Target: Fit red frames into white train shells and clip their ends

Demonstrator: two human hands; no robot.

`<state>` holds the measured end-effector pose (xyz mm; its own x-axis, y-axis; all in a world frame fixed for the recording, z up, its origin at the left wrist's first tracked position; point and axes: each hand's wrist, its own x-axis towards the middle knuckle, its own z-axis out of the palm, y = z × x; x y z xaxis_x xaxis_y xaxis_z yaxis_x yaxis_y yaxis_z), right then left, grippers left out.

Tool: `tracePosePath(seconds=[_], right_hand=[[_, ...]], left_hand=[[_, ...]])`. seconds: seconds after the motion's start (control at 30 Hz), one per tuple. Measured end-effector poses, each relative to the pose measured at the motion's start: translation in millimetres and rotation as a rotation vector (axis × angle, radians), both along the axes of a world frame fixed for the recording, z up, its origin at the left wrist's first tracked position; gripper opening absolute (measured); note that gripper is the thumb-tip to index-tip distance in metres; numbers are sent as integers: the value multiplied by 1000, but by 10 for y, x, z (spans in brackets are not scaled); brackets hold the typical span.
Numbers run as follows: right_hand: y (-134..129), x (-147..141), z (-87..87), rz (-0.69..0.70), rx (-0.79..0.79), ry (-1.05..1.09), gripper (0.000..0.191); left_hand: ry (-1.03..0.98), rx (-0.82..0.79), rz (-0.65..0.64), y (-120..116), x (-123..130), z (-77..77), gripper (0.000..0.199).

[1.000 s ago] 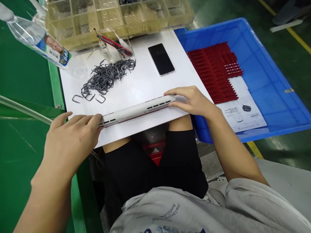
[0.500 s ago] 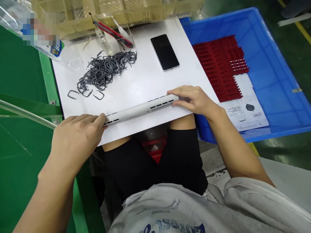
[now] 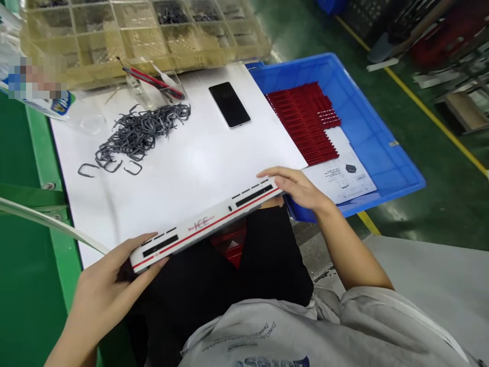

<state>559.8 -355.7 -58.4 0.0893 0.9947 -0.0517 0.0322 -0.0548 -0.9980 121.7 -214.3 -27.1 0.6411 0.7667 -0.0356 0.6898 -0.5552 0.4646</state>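
A long white model train car [image 3: 206,224] with a red stripe, dark window bands and "ICE" lettering is held by both hands at the table's near edge, its printed side facing me. My left hand [image 3: 110,280] grips the left end between thumb and fingers. Closed on the right end is my right hand [image 3: 296,186]. The car slants, its right end farther from me than its left. Beyond it on the white tabletop [image 3: 183,173] lies a pile of small grey bent clips [image 3: 141,132], with several loose ones at its left.
A phone [image 3: 229,104] lies flat behind the car. Farther back are a small clear holder with red-handled tweezers [image 3: 156,81], a compartment box [image 3: 141,43] and a plastic bottle [image 3: 84,120]. A blue bin [image 3: 397,168] at right holds red parts [image 3: 301,120] and a printed sheet [image 3: 344,173].
The train car has come nearer to me and rolled so its striped, lettered side now shows. My left hand has shifted from over the end to gripping it with the thumb in front.
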Motion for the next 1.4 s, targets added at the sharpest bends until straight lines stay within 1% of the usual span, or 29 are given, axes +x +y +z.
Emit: tracePosePath(seconds=[0.03, 0.07, 0.1, 0.17, 0.2, 0.23, 0.3, 0.4, 0.5, 0.6, 0.63, 0.73, 0.83, 0.9, 0.97, 1.0, 1.07, 1.13, 1.17, 1.23, 1.3, 1.4], right_hand=[[-103, -36, 10, 80, 19, 65, 42], [-186, -68, 20, 163, 72, 100, 42], [-248, -96, 32, 238, 139, 113, 46], [-317, -137, 64, 368, 245, 115, 70], [-330, -150, 84, 426, 268, 115, 81], [-335, -159, 104, 476, 279, 117, 86], [-332, -168, 138, 537, 308, 110, 81], [-336, -173, 153, 526, 346, 80, 68], [-367, -184, 141, 503, 360, 68, 67], [-405, -204, 128, 499, 379, 40, 68], [-417, -210, 126, 495, 376, 28, 67], [-445, -211, 135, 484, 346, 6, 63], [-479, -192, 201, 476, 329, -33, 54], [-511, -206, 286, 457, 313, -141, 51], [-540, -286, 382, 412, 268, -360, 55], [-549, -360, 420, 382, 245, -502, 60], [-549, -571, 451, 347, 227, -784, 76], [-535, -826, 404, 379, 239, -994, 90], [-531, -947, 355, 416, 239, -1066, 90], [-538, -1126, 232, 478, 217, -1148, 76], [-567, -1195, 115, 501, 209, -1156, 61], [-594, -1176, 2, 496, 217, -1090, 58]], left_hand=[[-31, 12, 0, -49, -102, -20, 37], [-62, 21, -14, -85, -192, -39, 37], [-92, 25, -34, -113, -267, -56, 39], [-131, 19, -78, -153, -373, -77, 42], [-136, 16, -87, -171, -408, -80, 43], [-131, 10, -82, -190, -435, -78, 43], [-107, -13, -39, -231, -480, -62, 42], [-144, -50, -4, -287, -538, -36, 40], [-263, -111, -93, -306, -575, -29, 41], [-324, -154, -159, -307, -589, -34, 52], [-327, -160, -155, -311, -592, -36, 55], [-325, -179, -84, -345, -603, -40, 62], [-348, -198, -37, -392, -608, -46, 67], [-392, -195, -25, -419, -599, -59, 67], [-435, -176, -11, -445, -568, -83, 66], [-448, -168, -8, -459, -541, -99, 65], [-456, -197, -27, -492, -464, -132, 62], [-507, -271, -57, -529, -370, -160, 54], [-536, -308, -67, -545, -327, -168, 50], [-563, -351, -68, -565, -269, -159, 46], [-543, -370, -68, -563, -261, -112, 45], [-515, -428, -55, -550, -296, -2, 45]])
